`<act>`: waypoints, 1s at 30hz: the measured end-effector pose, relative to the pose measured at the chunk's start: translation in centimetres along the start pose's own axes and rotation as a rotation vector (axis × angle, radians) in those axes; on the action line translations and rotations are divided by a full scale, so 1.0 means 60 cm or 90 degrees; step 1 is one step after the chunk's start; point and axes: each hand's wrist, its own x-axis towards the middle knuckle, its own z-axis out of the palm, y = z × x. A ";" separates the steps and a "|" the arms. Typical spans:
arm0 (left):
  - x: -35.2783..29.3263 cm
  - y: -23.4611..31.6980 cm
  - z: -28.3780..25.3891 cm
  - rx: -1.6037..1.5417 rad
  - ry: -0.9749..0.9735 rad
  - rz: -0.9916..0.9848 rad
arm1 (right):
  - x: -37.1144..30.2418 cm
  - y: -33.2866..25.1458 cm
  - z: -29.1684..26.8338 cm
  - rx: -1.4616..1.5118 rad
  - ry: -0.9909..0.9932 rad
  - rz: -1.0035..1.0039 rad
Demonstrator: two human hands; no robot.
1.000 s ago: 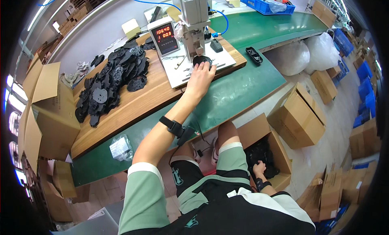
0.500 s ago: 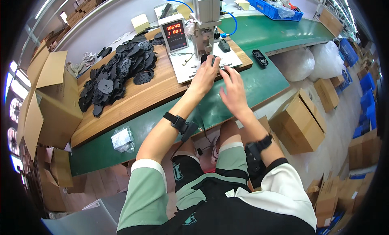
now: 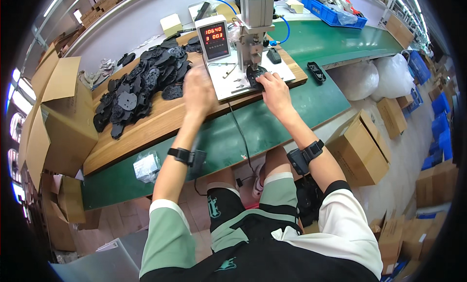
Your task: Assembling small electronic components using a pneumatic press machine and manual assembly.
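A flat black plastic part lies under the ram of a small metal press, on its white base plate. At the part's right edge, the fingers of my right hand are closed on it. My left hand is smeared by motion above the wooden board, left of the base plate. Whether it holds anything cannot be seen. Just beyond it is a heap of similar black plastic parts. A box with a lit red display stands beside the press.
An open cardboard box stands left of the wooden board. A black tray-like piece and a small plastic-wrapped packet lie on the green table. A blue crate sits at the back right.
My left hand has moved away from the press, leftward toward the heap. My right hand now holds the part's edge under the ram. The display's lower line has changed.
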 end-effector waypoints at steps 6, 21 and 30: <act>-0.080 -0.029 -0.042 0.124 -0.259 -0.152 | -0.014 0.024 0.004 -0.068 -0.046 0.039; -0.170 0.001 -0.148 0.066 -0.291 0.107 | -0.001 0.012 -0.003 -0.013 -0.022 0.022; -0.131 0.040 -0.156 0.031 -0.234 0.027 | 0.001 0.014 -0.002 -0.056 -0.066 0.030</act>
